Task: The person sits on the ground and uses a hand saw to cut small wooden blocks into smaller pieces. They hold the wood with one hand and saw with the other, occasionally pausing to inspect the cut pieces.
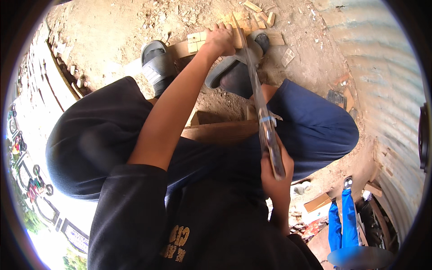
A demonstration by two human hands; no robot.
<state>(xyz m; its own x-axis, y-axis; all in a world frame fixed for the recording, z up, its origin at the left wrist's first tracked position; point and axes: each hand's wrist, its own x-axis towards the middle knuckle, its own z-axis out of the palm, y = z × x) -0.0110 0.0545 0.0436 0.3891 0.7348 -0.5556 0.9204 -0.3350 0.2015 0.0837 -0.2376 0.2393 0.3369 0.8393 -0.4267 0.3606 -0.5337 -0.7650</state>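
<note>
My right hand point(276, 168) is closed round the handle of a handsaw point(253, 74). Its long blade points away from me, and its far end lies against the right end of a small light wood block point(196, 41). My left hand point(219, 39) presses down on that block, fingers curled over its far side. Shallow cut lines mark the block's left part. Beneath it runs a longer wooden board point(181, 50), reaching out on both sides. My sandalled feet point(158, 63) rest against this board. Whether the blade has cut into the wood is hard to make out.
Wood offcuts point(271, 19) and sawdust lie on the dirt floor beyond the board. A corrugated metal sheet point(373, 58) rises on the right. Under my legs is a wooden piece point(220, 131). At lower right stands another person in blue trousers point(349, 220), near scrap wood.
</note>
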